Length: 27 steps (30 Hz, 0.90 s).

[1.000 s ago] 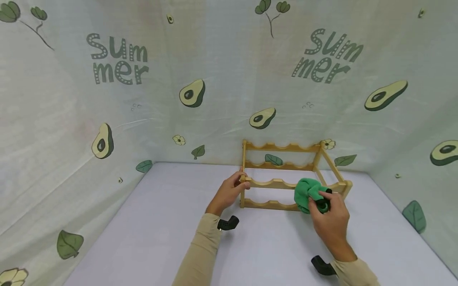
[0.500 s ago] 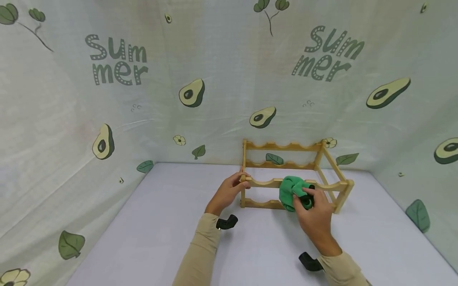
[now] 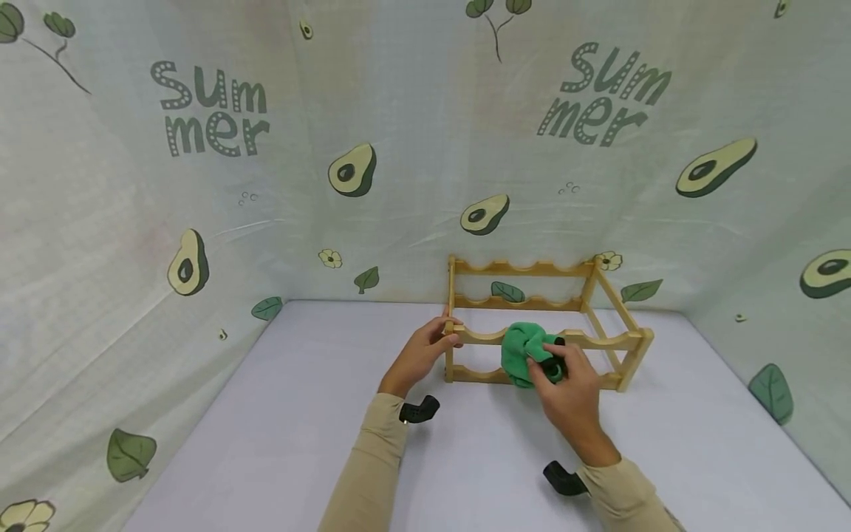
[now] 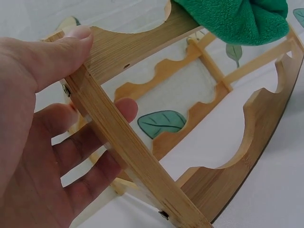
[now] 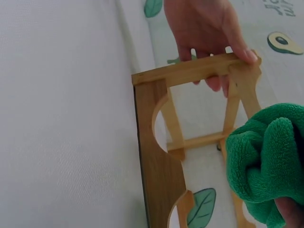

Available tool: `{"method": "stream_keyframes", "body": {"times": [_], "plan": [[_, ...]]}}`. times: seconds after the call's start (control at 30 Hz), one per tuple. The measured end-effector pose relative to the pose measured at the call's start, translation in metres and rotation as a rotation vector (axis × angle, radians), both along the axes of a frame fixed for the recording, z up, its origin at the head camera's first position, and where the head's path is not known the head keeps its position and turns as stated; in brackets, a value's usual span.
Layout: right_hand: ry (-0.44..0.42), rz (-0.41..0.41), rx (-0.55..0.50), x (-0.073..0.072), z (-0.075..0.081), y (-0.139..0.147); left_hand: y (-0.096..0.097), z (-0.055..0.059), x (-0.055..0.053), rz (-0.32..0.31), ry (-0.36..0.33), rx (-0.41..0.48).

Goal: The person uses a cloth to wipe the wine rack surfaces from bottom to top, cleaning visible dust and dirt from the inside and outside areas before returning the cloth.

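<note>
A light wooden rack (image 3: 601, 341) with scalloped rails stands on the table. My left hand (image 3: 421, 357) holds its front left corner. In the left wrist view, the thumb lies on the top of the corner and the fingers reach behind the upright post (image 4: 123, 128). My right hand (image 3: 572, 391) grips a bunched green cloth (image 3: 520, 355) against the front upper rail, near the rail's middle. A dark patch shows between the cloth and the fingers. Up close, the cloth (image 5: 266, 156) looks fluffy and folded over itself, hiding most of the right hand in the right wrist view.
The white table (image 3: 299, 443) extends around the rack. Behind it hangs a pale sheet (image 3: 412, 111) printed with avocados, leaves and lettering. Black camera mounts stick out from the left wrist (image 3: 420, 409) and the right wrist (image 3: 564, 479).
My right hand has slid the green cloth leftward along the front upper rail, from near its right end to about the middle. My left hand has kept its hold on the rack's corner.
</note>
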State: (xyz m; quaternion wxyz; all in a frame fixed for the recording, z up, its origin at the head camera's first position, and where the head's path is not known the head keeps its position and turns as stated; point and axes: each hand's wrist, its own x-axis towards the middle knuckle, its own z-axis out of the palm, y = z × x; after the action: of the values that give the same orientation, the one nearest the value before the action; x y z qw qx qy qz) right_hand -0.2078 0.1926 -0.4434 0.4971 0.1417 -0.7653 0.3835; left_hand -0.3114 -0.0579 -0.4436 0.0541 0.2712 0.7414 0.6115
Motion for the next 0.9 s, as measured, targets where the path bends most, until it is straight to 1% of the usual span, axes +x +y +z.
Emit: {"method": "stream_keyframes", "body": {"times": [0.13,0.23,0.4,0.5,0.63,0.73,0.9], "plan": [[-0.019,0.022,0.011,-0.002,0.001,-0.008,-0.001,0.013,0.009,-0.024,0.004,0.001],[-0.059,0.024,0.014,-0.003,0.001,-0.013,0.000,0.020,0.016,-0.019,0.009,0.012],[-0.095,0.046,0.027,-0.005,0.000,-0.023,0.000,0.021,0.018,-0.007,-0.012,0.020],[-0.092,0.058,0.040,-0.007,0.000,-0.031,-0.001,0.010,0.010,-0.008,-0.009,0.034],[-0.102,0.039,0.047,-0.009,0.000,-0.040,-0.001,-0.007,-0.001,-0.007,-0.001,0.057],[-0.123,0.035,0.040,-0.010,0.001,-0.044,-0.001,-0.008,-0.001,-0.011,-0.006,0.063],[-0.134,0.061,0.049,-0.013,0.004,-0.052,-0.002,-0.006,0.000,-0.003,0.003,0.063]]}}
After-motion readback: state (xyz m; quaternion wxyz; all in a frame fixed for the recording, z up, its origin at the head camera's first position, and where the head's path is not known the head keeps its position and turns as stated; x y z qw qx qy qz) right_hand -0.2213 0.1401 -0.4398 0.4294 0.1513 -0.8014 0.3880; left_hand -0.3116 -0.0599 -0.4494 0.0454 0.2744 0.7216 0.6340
